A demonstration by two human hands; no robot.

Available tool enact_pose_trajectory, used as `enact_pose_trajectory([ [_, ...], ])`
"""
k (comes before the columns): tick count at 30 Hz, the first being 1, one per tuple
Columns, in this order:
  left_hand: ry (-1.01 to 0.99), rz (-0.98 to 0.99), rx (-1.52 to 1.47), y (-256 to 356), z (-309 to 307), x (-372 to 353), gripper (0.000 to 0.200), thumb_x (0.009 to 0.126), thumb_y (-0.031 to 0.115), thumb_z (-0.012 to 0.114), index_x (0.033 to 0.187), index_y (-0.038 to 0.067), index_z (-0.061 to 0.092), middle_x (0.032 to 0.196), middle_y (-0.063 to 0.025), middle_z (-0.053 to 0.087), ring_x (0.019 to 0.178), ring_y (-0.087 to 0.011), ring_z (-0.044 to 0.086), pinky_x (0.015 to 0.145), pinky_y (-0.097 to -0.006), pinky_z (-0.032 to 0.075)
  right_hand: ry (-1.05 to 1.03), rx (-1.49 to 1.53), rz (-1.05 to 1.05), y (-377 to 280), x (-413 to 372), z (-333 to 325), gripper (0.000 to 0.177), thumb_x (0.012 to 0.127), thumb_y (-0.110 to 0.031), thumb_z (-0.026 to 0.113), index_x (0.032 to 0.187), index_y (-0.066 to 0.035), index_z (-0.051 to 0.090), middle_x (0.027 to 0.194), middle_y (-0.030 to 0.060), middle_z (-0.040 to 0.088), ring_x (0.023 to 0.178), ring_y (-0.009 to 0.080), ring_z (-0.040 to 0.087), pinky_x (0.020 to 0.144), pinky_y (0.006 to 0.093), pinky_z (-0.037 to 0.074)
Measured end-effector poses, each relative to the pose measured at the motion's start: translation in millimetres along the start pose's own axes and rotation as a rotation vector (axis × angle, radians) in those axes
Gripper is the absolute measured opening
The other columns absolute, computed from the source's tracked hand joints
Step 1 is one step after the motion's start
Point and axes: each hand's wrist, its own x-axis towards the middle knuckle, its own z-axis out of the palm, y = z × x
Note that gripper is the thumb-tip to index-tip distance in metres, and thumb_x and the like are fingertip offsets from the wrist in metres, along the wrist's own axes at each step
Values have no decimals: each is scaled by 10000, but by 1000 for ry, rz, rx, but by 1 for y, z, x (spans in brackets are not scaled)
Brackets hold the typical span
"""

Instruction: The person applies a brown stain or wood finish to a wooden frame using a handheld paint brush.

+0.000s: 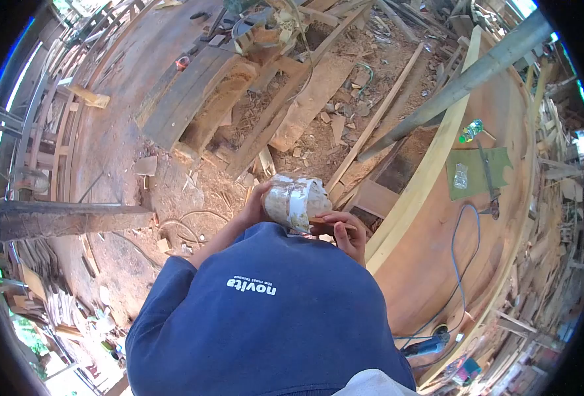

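Close in front of my blue shirt is a round white container, tilted and streaked with brown stains. My left hand is closed around its left side. On the other side, my right hand grips a thin, flat brown stick, its far end overlapping the container's rim. The inside of the container is mostly hidden from this angle.
Wood chips and loose planks cover the ground ahead. A grey pole slants across the right; a thick beam juts in from the left. A green sheet, a bottle and a corded blue power tool lie to the right.
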Motion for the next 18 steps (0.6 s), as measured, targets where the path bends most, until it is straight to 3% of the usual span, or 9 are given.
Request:
enact_pose_trajectory([
  [5,-46,2,-87,-13,-32,-6,699,895,528,449,1428,83,371,1392,-148,484,1272,-310,486,1078,-488,367,14,-109,88,9,-2,0,281,980,-224,558,1082,33,609,1102,159,640,916,222,662,809,341,535],
  [10,-10,7,14,-11,-22,-16,726,882,543,464,1428,73,371,1401,-148,478,1252,-316,502,1079,-492,364,-33,26,104,10,-7,-2,318,996,-278,516,1059,23,598,1085,168,641,860,251,685,740,361,569],
  [14,33,-2,26,-14,-24,-25,726,876,536,471,1426,73,371,1406,-150,471,1260,-316,493,1080,-490,362,13,9,113,18,-7,-8,289,993,-235,530,1090,27,602,1107,144,644,882,215,669,783,335,536],
  [18,5,29,-22,-14,-25,-27,710,871,523,475,1425,90,376,1403,-147,473,1275,-314,478,1084,-492,354,-27,-205,92,30,-3,-11,268,995,-214,528,1111,16,603,1094,113,656,908,205,667,806,320,528],
])
